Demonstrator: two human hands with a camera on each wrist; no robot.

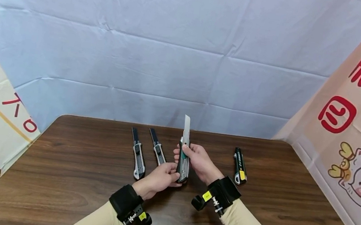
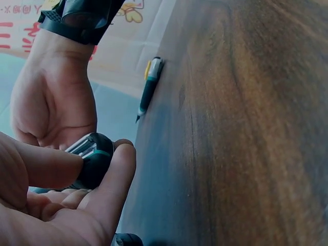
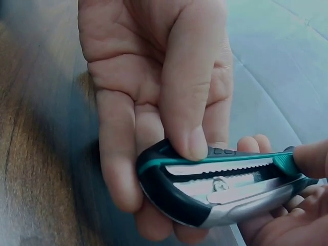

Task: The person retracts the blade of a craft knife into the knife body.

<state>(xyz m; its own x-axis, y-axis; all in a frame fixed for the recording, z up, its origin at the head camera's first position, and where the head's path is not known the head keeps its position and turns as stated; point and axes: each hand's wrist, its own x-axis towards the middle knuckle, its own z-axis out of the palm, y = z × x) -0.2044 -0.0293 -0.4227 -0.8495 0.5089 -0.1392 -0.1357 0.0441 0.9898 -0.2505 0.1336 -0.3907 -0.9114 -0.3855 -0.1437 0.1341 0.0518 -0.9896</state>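
Note:
A green, black and silver utility knife [image 1: 183,168] is held between the two hands over the middle of the table, its long silver blade [image 1: 187,126] extended and pointing away. At the butt end, my left hand [image 1: 160,176] pinches the handle, with the thumb on top and fingers underneath. Farther up, my right hand [image 1: 202,163] grips the handle near the blade end. The right thumb [image 3: 312,160] presses at the green slider [image 3: 286,165]. In the left wrist view the rounded butt [image 2: 97,166] sits between the left thumb and forefinger.
Left of the hands lie two grey-and-black utility knives, one farther left [image 1: 139,160] and one nearer [image 1: 159,153], both with dark blades out. A dark utility knife with a yellow patch [image 1: 240,166] lies to the right on the brown wooden table [image 1: 66,173]. Cloth sheets hang around it.

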